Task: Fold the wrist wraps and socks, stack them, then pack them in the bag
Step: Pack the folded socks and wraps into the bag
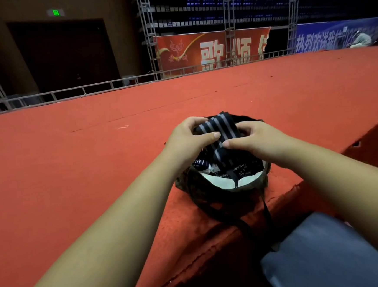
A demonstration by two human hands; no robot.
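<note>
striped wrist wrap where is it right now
Head view, centre: the striped wrist wrap is gripped between the left hand and right hand, over the open bag on the red carpet.

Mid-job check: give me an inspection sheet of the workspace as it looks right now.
Surface: red carpet on a raised stage, frayed along the near edge.
Job's things: striped wrap held over the open bag; more dark items inside, kind unclear.
Clutter: nothing seen.
Hands: left hand and right hand both grip the wrap.
Cables: nothing seen; only the bag's strap hangs over the stage edge.
Surroundings: metal truss, red banner, green exit sign above a dark doorway.
</note>
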